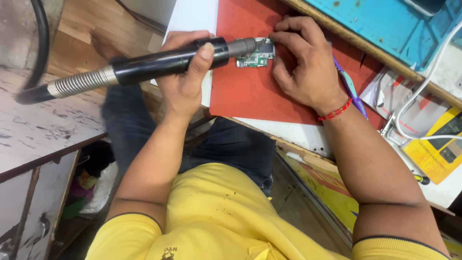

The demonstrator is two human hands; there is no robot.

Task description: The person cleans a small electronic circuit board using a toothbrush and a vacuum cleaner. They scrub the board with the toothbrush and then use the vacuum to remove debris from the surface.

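My left hand (185, 72) is wrapped around the black handle of a hot-air tool (163, 61). Its grey nozzle (243, 46) points right and ends right at a small green circuit board (256, 58). The board lies on a red mat (250, 96). My right hand (301, 62), with a red thread bracelet on the wrist, rests on the mat. Its fingertips press on the board's upper right edge. A ribbed metal hose (79, 83) runs left from the handle to a black cable.
A purple-handled tool (350, 89) lies on the mat under my right wrist. White cables (423, 86), a yellow device (440, 144) and papers crowd the right. A blue wooden-edged surface (380, 24) sits behind. A worn white tabletop (43, 130) stands at left.
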